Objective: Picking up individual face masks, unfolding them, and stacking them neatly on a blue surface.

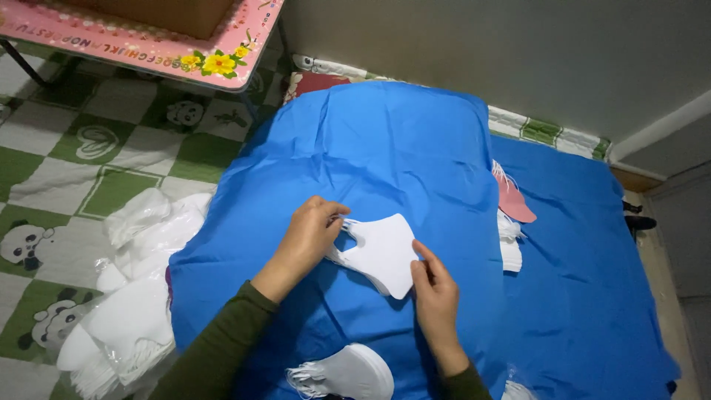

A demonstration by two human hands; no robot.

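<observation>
Left hand (307, 235): its grip was pinched on the ear-loop end of a white mask (379, 254), fingers pressed together around the thin strings; olive sleeve behind it.
Right hand (435, 295): fingertips pressed flat on the mask's lower right edge, holding it down rather than clasping it; the thumb side was hard to read, so perhaps a light pinch.
Mask in hand: lay near the middle of the blue cloth (415, 148), flat and folded, loops toward the left hand.
Done so far, by the look of it: a neat stack of white masks (348, 372) sat just below the hands; another small pile (509, 248) with a pink piece (513, 198) lay to the right.
Left to do, I judged: bagged white masks (129, 318) waited on the panda-patterned floor mat (67, 148); plenty remained.
Beyond: a pink tabletop (148, 44) at the far left.
</observation>
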